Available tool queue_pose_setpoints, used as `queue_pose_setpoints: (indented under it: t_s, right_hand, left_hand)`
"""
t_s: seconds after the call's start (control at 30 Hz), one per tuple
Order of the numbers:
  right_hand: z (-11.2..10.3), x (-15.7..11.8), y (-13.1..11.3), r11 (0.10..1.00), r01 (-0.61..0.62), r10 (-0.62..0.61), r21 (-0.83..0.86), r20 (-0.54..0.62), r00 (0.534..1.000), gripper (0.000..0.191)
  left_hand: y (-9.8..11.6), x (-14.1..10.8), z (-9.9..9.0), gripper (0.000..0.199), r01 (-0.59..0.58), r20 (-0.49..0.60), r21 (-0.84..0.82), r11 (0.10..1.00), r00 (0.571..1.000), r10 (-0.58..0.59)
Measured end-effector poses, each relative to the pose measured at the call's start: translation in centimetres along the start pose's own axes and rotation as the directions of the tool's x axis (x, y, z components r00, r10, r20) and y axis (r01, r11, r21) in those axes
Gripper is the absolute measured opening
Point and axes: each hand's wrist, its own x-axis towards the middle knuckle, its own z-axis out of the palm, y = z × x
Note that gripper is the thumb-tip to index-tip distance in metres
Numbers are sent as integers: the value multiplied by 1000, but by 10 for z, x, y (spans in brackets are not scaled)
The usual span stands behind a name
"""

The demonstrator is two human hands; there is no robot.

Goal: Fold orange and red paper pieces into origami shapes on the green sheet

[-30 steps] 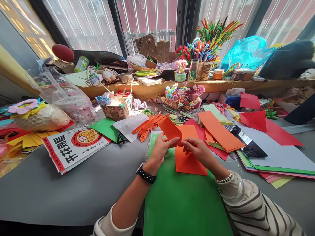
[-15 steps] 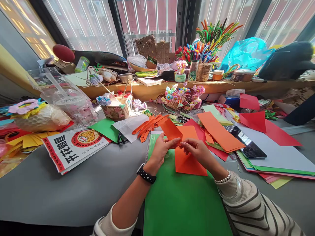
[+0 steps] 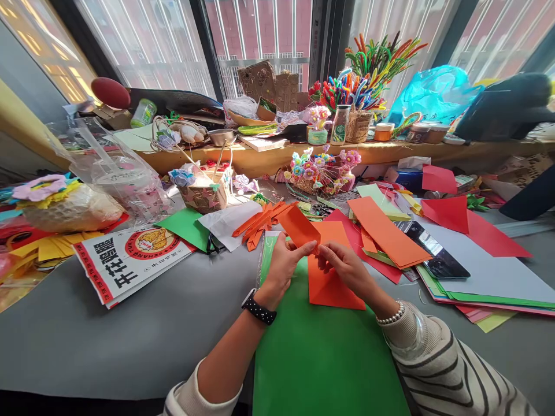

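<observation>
My left hand (image 3: 284, 263) grips a small sheet of orange paper (image 3: 299, 227) by its lower edge, thumb on top. At the paper's near right corner, my right hand (image 3: 344, 263) pinches it between thumb and fingertips. The held paper is raised and tilted, and part of it is hidden behind my fingers. Beneath my hands, a larger orange sheet (image 3: 336, 289) with a crease lies on the green board (image 3: 329, 358). Several folded orange paper strips (image 3: 262, 222) are piled just beyond my left hand.
To the right lie orange paper strips (image 3: 388, 234), a black phone (image 3: 433, 254) and stacked coloured sheets (image 3: 503, 283). A printed paper bag (image 3: 132, 260) and a green sheet (image 3: 184, 228) are on the left. Behind stand a small basket (image 3: 206, 193) and paper-like flowers (image 3: 314, 170).
Both hands stay close together on the orange paper. The held paper has shifted very slightly left, and my right fingers have curled a little more at its corner.
</observation>
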Motion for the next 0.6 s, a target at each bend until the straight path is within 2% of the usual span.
queue_pose_setpoints:
  t_s: [0.23, 0.47, 0.6]
  right_hand:
    - [-2, -1, -6, 1000, -1, 1, 9, 11, 1000, 24]
    - [-3, -3, -6, 995, -23, 13, 102, 97, 995, 21]
    - [-8, -1, -4, 995, -32, 28, 93, 48, 998, 22]
  left_hand:
    - [-3, -1, -1, 39, -24, 73, -12, 1000, 997, 25]
    - [-1, 3, -5, 35, -10, 55, -40, 999, 998, 12]
    - [0, 4, -5, 36, -21, 75, -43, 999, 997, 24]
